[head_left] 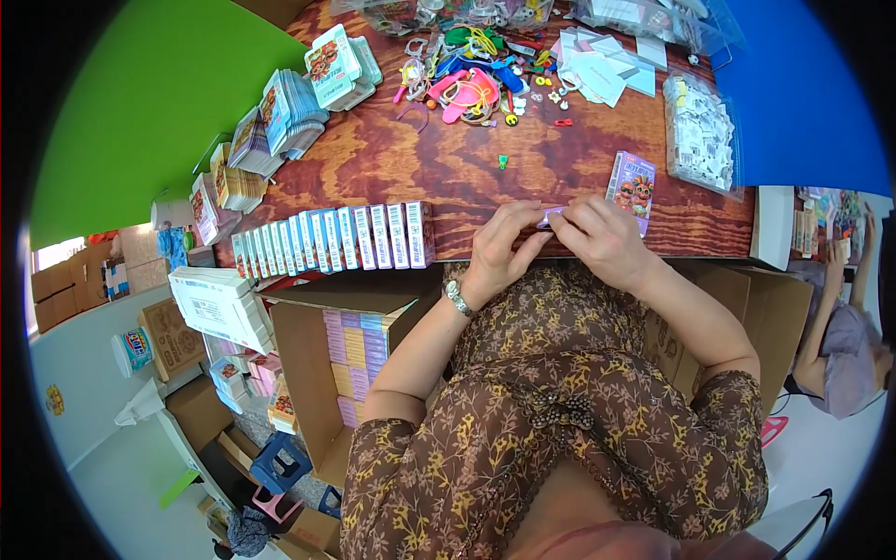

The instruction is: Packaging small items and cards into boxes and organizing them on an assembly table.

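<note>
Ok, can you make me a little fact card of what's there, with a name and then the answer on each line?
Left hand: pinching a small purple item
Right hand: on the same item
Beside right hand: purple box, partly covered
To the left: row of boxes
Farther back: heap of colourful trinkets, white cards
Far right: clear bag of paper slips
Under them: reddish-brown wooden table

On the head of the person point(551, 373) before me, the fisheye looks steeply down, close above the left hand point(504, 247) and right hand point(605, 241), across the table point(411, 168).
</note>
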A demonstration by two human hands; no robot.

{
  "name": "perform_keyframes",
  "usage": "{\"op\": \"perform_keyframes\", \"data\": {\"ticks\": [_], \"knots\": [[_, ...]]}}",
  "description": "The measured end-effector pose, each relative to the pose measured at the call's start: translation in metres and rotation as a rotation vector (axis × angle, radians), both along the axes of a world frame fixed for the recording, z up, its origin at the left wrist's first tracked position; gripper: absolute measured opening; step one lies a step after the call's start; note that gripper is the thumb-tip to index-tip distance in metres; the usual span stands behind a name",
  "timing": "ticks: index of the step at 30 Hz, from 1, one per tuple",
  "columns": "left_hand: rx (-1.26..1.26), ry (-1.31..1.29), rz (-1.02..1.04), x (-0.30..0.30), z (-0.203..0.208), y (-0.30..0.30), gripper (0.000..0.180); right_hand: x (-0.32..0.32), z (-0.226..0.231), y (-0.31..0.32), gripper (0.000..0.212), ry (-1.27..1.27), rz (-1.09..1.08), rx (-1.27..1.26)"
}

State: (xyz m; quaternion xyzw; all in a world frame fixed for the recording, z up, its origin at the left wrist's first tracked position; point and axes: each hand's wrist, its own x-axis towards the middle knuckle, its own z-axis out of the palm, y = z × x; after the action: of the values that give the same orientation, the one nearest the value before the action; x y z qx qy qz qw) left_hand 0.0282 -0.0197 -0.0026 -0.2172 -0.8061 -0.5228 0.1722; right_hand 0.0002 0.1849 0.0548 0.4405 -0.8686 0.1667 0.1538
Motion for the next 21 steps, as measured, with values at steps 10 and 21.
{"op": "perform_keyframes", "data": {"ticks": [10,21], "knots": [[-0.271,0.212,-0.089,-0.004,-0.005,-0.015,0.024,-0.001,-0.015,0.017,0.033,0.096,0.145,-0.062],[-0.091,0.081,0.067,-0.007,0.015,0.009,0.027,-0.011,-0.012,0.024,0.036,-0.161,0.048,-0.315]]}}
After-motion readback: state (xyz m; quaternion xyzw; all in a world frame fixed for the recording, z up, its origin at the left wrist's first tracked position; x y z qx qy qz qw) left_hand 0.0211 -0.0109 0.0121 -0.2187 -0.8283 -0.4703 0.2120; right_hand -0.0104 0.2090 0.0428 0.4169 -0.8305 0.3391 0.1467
